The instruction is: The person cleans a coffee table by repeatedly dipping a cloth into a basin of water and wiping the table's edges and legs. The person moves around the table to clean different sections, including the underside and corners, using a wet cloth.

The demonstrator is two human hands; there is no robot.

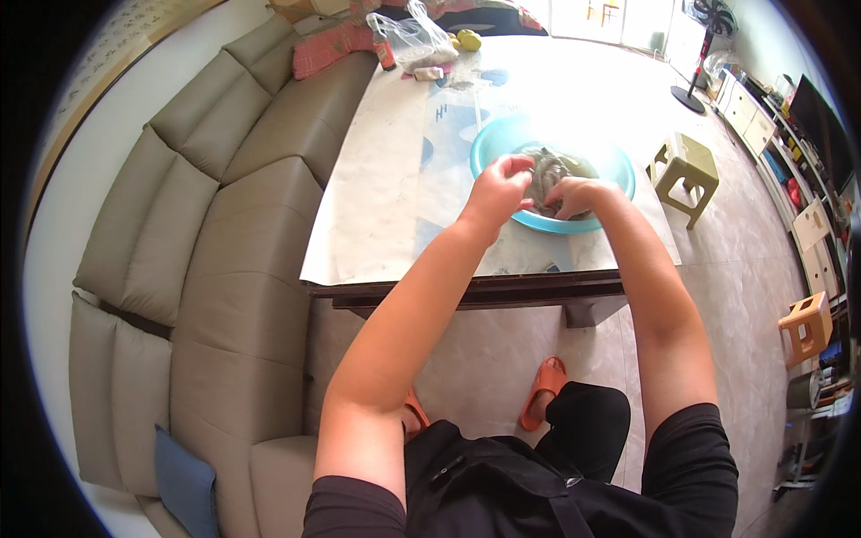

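Note:
A light-blue plastic basin [485, 144] rests on the covered table near its front right corner. Inside it lies a wet-looking, grey-brown cloth or similar soft item [548, 168]; its exact kind is unclear. My left hand [504, 188] is over the basin's left side, fingers curled and apart beside the grey-brown item. My right hand [575, 196] reaches into the basin with its fingertips down on that item; whether they pinch it is not clear. Strong glare washes out the basin's far side.
The table [377, 222] also bears a red-labelled bottle [385, 54], a plastic bag [420, 44] and yellow-green fruit [469, 40] at its far left. A grey sofa [235, 302] runs along the left. An olive plastic stool [686, 165] stands right of the table, a floor fan [703, 60] beyond.

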